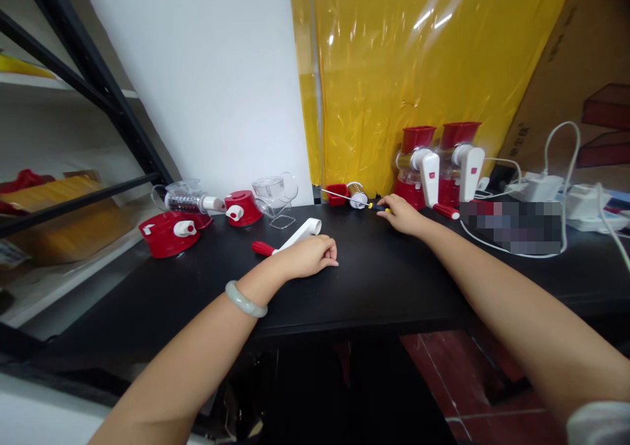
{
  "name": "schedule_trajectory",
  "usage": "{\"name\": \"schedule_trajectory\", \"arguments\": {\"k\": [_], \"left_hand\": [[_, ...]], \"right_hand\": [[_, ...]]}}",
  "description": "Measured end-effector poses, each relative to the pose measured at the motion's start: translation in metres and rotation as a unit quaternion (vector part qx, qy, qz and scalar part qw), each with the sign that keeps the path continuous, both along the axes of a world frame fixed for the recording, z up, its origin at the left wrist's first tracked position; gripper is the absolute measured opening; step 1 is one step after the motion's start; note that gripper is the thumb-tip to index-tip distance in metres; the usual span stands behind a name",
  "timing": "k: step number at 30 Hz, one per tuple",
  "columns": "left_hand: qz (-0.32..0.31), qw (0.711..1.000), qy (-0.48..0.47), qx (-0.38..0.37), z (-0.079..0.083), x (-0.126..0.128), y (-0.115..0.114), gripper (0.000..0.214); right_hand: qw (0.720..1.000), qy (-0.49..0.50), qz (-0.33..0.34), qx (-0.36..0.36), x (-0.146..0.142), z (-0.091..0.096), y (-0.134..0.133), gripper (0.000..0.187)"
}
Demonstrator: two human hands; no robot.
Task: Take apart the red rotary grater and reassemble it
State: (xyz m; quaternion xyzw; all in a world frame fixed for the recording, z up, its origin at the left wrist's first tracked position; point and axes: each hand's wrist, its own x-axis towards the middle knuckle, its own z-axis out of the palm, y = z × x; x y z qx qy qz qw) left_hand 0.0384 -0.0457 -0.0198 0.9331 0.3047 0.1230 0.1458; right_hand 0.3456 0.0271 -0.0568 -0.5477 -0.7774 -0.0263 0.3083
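Observation:
My right hand (401,215) is closed on the black and yellow handle of a screwdriver (373,206), whose long thin shaft points left. Just behind the shaft are a small red part (337,194) and a white-rimmed grater drum (357,195). My left hand (315,256) rests on the black table with curled fingers and nothing visible in them. Beside it lies a white crank handle (301,232) with a red grip, partly hidden by that hand. Further left stand a red base (243,209) with a white knob and a clear plastic housing (273,192).
Two assembled red and white rotary graters (415,169) stand at the back right. White chargers and cables (541,186) lie beyond them, near a blurred-out patch. A larger red base (170,235) and a grater drum (184,201) sit at the left, near a shelf rack.

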Motion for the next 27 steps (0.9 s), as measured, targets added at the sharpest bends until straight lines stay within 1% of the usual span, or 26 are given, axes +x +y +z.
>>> {"name": "schedule_trajectory", "arguments": {"k": [6, 10, 13, 16, 17, 19, 20, 21, 24, 25, 27], "left_hand": [[-0.003, 1.000, -0.011, 0.004, 0.000, 0.000, 0.002, 0.011], [0.020, 0.998, -0.059, 0.002, 0.003, -0.003, 0.006, 0.012], [0.020, 0.991, -0.122, -0.051, 0.005, -0.008, 0.011, 0.011], [0.035, 0.973, -0.205, -0.100, 0.002, -0.012, 0.023, 0.029], [0.046, 0.963, -0.237, -0.117, 0.001, -0.013, 0.027, 0.031], [0.068, 0.933, -0.316, -0.160, -0.001, -0.015, 0.036, 0.027], [0.076, 0.909, -0.366, -0.186, -0.001, -0.016, 0.040, 0.024], [0.081, 0.878, -0.422, -0.210, -0.001, -0.016, 0.043, 0.021], [0.100, 0.772, -0.572, -0.258, 0.004, -0.018, 0.047, 0.017], [0.111, 0.741, -0.607, -0.264, 0.007, -0.019, 0.047, 0.015], [0.138, 0.691, -0.658, -0.268, 0.013, -0.020, 0.044, 0.010]], "right_hand": [[1.000, 0.006, 0.015, 0.003, -0.001, 0.000, 0.000, 0.018], [1.000, 0.009, 0.014, 0.014, 0.002, -0.002, 0.003, 0.017], [1.000, 0.011, 0.015, 0.020, 0.005, -0.004, 0.005, 0.016], [1.000, 0.014, 0.016, 0.023, 0.006, -0.004, 0.005, 0.015], [0.999, 0.016, 0.015, 0.023, 0.006, -0.004, 0.005, 0.016], [1.000, 0.018, 0.011, 0.023, 0.006, -0.004, 0.004, 0.016], [0.999, 0.018, 0.009, 0.024, 0.006, -0.004, 0.004, 0.017], [0.999, 0.019, 0.007, 0.027, 0.005, -0.004, 0.003, 0.017], [0.999, 0.030, 0.018, 0.034, 0.003, -0.003, 0.002, 0.016], [0.998, 0.037, 0.028, 0.036, 0.002, -0.003, 0.002, 0.016], [0.997, 0.049, 0.043, 0.046, -0.001, -0.002, 0.000, 0.015]]}}
